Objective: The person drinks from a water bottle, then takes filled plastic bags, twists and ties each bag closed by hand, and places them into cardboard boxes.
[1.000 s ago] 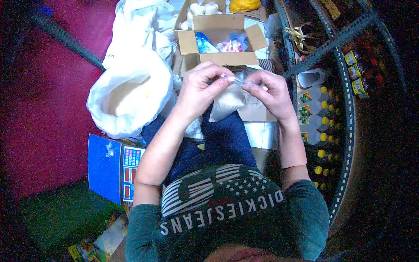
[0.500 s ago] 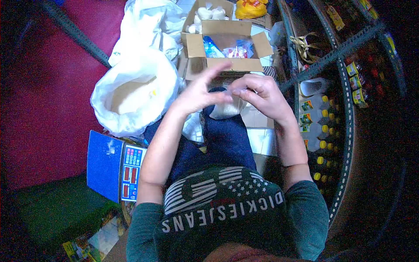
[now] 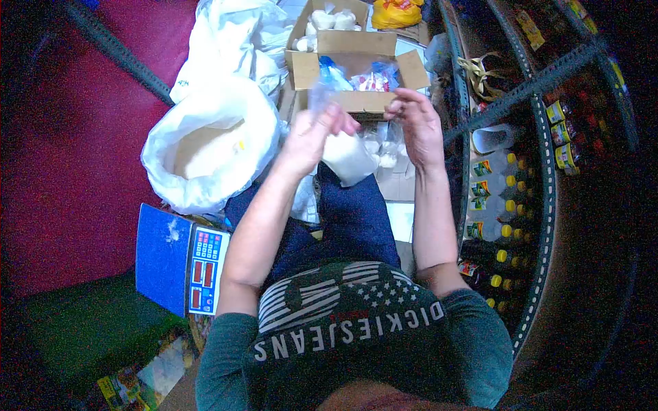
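Note:
My left hand [image 3: 312, 135] is closed on the gathered top of a clear plastic bag [image 3: 348, 159] filled with white material. The full part of the bag hangs above my lap, and its loose top sticks up, blurred, over my fingers. To the right, my right hand [image 3: 419, 127] is raised apart from the bag, its fingers spread and curved, with nothing visible in them. Several small filled bags [image 3: 388, 152] lie beyond my knees, between the two hands.
A large white sack [image 3: 161, 164] stands open at the left, above a blue scale [image 3: 163, 260]. Ahead are a cardboard box [image 3: 353, 42] with packets, another box [image 3: 299, 34] with white bags, and a yellow bag [image 3: 397, 12]. Shelves with bottles [image 3: 510, 205] line the right.
Both hands were together at the bag's top. My right hand has let go and moved up and right; my left hand, apart from the bag half a second ago, now grips it.

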Available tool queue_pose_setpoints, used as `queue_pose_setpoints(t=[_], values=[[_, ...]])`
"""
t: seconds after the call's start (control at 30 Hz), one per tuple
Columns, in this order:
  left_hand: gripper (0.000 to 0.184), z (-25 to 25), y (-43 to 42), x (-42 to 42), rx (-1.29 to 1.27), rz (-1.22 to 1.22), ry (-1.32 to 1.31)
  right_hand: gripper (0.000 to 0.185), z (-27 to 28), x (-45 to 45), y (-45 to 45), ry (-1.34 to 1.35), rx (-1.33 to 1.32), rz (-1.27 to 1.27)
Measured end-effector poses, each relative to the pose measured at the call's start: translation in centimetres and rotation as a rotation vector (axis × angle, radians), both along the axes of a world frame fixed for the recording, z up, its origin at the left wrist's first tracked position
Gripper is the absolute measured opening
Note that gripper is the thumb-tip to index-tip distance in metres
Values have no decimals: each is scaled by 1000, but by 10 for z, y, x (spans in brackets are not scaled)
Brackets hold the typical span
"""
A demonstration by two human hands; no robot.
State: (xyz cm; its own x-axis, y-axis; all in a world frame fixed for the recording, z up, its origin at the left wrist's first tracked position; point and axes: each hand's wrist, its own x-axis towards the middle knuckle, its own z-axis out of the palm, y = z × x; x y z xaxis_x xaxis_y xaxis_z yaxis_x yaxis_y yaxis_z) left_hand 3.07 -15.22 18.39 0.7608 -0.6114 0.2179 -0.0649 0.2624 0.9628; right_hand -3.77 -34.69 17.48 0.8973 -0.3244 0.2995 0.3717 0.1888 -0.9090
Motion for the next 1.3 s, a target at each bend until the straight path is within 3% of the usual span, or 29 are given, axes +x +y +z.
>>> queue_pose_setpoints(t=[0.03, 0.07, 0.13, 0.2, 0.33, 0.43, 0.5, 0.53, 0.57, 0.6, 0.67, 0.77, 0.87, 0.97, 1.0, 1.13, 1.17, 1.27, 1.3], values=[[51, 12, 3, 1, -119, 57, 58, 40, -26, 2, -7, -36, 213, -9], [51, 25, 8, 0, -157, 80, 20, 49, -65, 0, -13, 28, 559, 58], [51, 43, 16, -3, -234, 125, -61, 64, -120, -6, 14, 191, 970, -56], [50, 25, 6, -8, -167, 133, -38, 70, -80, -2, 70, 175, 1217, 234], [45, 26, 0, -20, 80, 98, -183, 65, -79, -3, 88, 242, 1178, 232], [47, 45, 11, -11, -92, 98, -25, 73, -89, -7, 80, 198, 1150, 340], [49, 68, 24, -9, -179, 125, -103, 83, -105, -7, 67, 101, 1128, 324], [50, 73, 28, -11, -225, 141, -139, 83, -104, -4, 71, -2, 1230, 453], [48, 56, 20, -15, 5, 191, 5, 83, -104, 4, 78, -106, 1327, 587], [44, 28, 3, -14, 67, 137, -106, 84, -95, 8, 86, -210, 1425, 719], [42, 25, 1, -10, 94, 199, -84, 85, -76, 15, 86, -142, 1452, 655], [43, 46, 14, -6, -148, 167, 100, 86, -69, 0, 91, -6, 1327, 512], [42, 72, 27, -5, -393, 175, 24, 85, -96, -5, 80, 152, 1161, 316], [42, 19, 7, -6, -155, 263, 42, 81, -86, 4, 98, 61, 1328, 501], [43, 23, 1, -7, -91, 247, 44, 82, -82, 3, 100, 71, 1304, 498], [44, 56, 15, -13, -260, 199, 38, 85, -57, -3, 105, 126, 1183, 467], [43, 66, 19, -16, -259, 203, -49, 86, -60, -5, 101, 142, 1196, 493], [43, 61, 20, -19, -355, 103, 13, 87, -86, -5, 94, 248, 1233, 320], [39, 23, 15, -14, 74, 219, -362, 84, -80, -2, 100, -175, 1374, 799]])
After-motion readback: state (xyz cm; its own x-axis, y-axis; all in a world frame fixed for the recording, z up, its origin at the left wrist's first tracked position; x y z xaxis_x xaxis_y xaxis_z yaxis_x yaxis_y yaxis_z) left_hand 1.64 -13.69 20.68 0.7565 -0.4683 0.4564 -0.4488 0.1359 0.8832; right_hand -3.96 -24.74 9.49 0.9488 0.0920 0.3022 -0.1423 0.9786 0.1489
